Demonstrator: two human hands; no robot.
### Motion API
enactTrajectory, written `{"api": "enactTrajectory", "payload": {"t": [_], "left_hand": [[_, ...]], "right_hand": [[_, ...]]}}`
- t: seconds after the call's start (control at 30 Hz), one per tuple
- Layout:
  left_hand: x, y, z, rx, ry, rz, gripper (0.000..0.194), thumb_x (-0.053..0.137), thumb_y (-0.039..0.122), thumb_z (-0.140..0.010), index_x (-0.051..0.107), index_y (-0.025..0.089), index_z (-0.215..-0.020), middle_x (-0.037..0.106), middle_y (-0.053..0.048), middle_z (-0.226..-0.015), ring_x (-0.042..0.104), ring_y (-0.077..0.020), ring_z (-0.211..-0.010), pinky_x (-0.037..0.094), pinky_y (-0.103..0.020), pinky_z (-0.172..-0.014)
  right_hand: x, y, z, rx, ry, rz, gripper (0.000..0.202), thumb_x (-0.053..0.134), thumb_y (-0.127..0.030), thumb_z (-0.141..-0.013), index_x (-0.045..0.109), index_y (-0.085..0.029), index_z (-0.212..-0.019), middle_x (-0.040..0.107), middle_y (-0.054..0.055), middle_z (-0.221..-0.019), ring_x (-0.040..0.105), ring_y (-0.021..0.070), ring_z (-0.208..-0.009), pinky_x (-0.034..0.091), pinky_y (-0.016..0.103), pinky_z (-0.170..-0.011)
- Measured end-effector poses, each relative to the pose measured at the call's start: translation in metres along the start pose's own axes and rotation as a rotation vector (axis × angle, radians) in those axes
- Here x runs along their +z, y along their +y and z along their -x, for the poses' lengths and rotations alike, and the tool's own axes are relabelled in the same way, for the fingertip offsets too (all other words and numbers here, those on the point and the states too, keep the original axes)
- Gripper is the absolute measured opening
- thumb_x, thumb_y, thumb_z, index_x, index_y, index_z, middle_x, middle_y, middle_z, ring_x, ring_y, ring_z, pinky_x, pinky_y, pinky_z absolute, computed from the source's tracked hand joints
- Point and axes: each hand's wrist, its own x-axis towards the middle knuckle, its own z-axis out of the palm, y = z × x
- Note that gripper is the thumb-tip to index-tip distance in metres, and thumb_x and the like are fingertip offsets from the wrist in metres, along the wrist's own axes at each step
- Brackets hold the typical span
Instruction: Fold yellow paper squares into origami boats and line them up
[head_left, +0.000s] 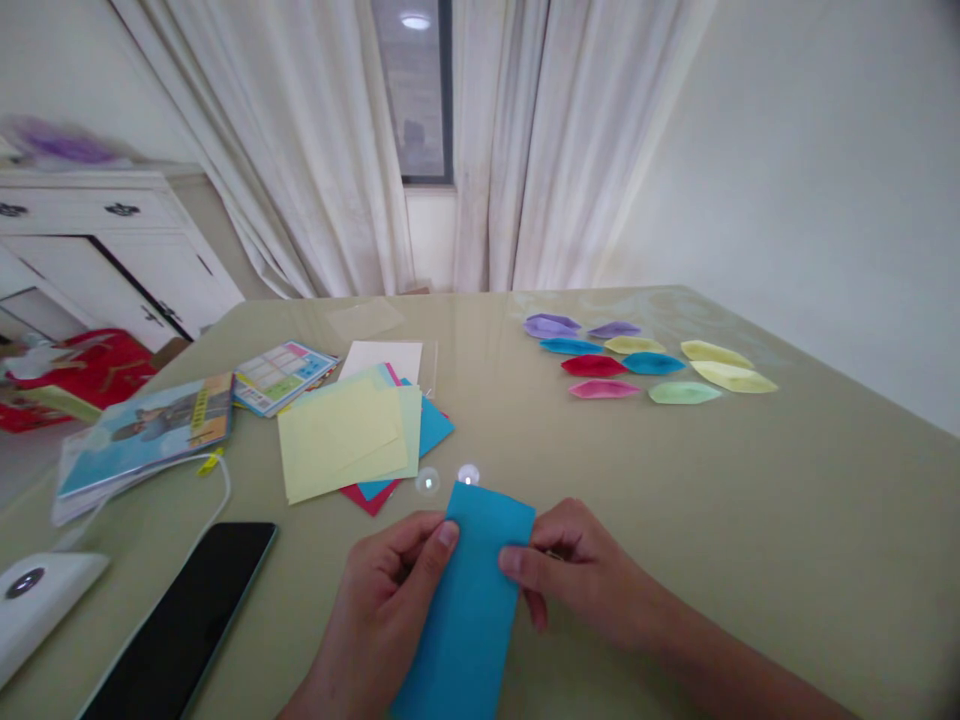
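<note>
A long blue paper strip (472, 610) is held up over the near middle of the table, its top end pointing away from me. My left hand (394, 590) pinches its left edge near the top, thumb on the front face. On the right edge, my right hand (574, 570) grips the same strip between thumb and fingers. Beyond my left hand lies a loose stack of coloured paper sheets (341, 435), pale yellow on top, with green, blue and red ones showing beneath. Several folded paper boats (651, 363) in purple, blue, red, pink, yellow and green rest at the back right.
A black phone (187, 620) with a white cable (225, 480) lies at the near left, beside a white device (49, 600). Books (150, 430) and a printed booklet (283, 375) sit farther back. The table (787, 500) ends near a wall on the right.
</note>
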Motion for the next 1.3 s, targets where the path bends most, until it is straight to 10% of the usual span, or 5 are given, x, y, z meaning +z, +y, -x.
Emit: {"api": "enactTrajectory", "payload": {"t": [0.17, 0.47, 0.7, 0.97, 1.3], "left_hand": [[-0.002, 0.008, -0.004, -0.024, -0.045, -0.043, 0.056, 0.066, 0.071, -0.090, 0.076, 0.016, -0.085, 0.058, 0.000, -0.067, 0.046, -0.0127, -0.059, 0.038, -0.021, -0.051], [-0.003, 0.005, -0.010, -0.017, -0.077, -0.045, 0.054, 0.066, 0.069, -0.091, 0.073, 0.017, -0.079, 0.048, 0.003, -0.063, 0.037, -0.0108, -0.057, 0.031, -0.021, -0.050], [-0.001, -0.001, -0.018, -0.033, -0.172, 0.050, 0.044, 0.074, 0.058, -0.090, 0.074, 0.019, -0.112, 0.075, -0.005, -0.094, 0.068, -0.0208, -0.083, 0.054, -0.028, -0.071], [-0.016, -0.011, -0.024, 0.184, 0.022, -0.401, 0.028, 0.069, 0.046, -0.096, 0.069, 0.026, -0.115, 0.079, -0.002, -0.090, 0.074, -0.0237, -0.081, 0.054, -0.029, -0.066], [-0.019, -0.023, -0.022, 0.844, 0.109, -0.836, 0.027, 0.049, 0.006, -0.102, 0.068, 0.025, -0.101, 0.059, -0.009, -0.155, 0.053, -0.0258, -0.145, 0.045, -0.045, -0.116]], "right_hand": [[-0.001, 0.005, -0.003, -0.041, 0.118, -0.058, 0.072, 0.040, -0.062, -0.110, 0.066, -0.016, -0.061, 0.056, 0.000, -0.056, 0.043, 0.0121, -0.055, 0.033, 0.027, -0.057], [-0.013, -0.005, -0.008, -0.137, 0.271, 0.053, 0.053, 0.056, -0.056, -0.104, 0.069, -0.017, -0.071, 0.062, 0.001, -0.067, 0.054, 0.0148, -0.065, 0.040, 0.027, -0.064], [-0.019, 0.005, -0.020, -0.103, 0.430, -0.012, 0.044, 0.075, -0.057, -0.092, 0.070, -0.016, -0.076, 0.058, -0.001, -0.067, 0.049, 0.0134, -0.063, 0.038, 0.026, -0.058], [-0.033, 0.004, -0.021, -0.221, 0.538, 0.031, 0.041, 0.059, -0.056, -0.105, 0.077, -0.020, -0.102, 0.070, 0.004, -0.087, 0.058, 0.0168, -0.074, 0.045, 0.027, -0.065], [-0.048, -0.002, -0.014, -0.318, 0.384, 0.398, 0.040, 0.051, -0.048, -0.111, 0.081, -0.022, -0.104, 0.073, 0.010, -0.113, 0.066, 0.0262, -0.109, 0.050, 0.041, -0.100]]}}
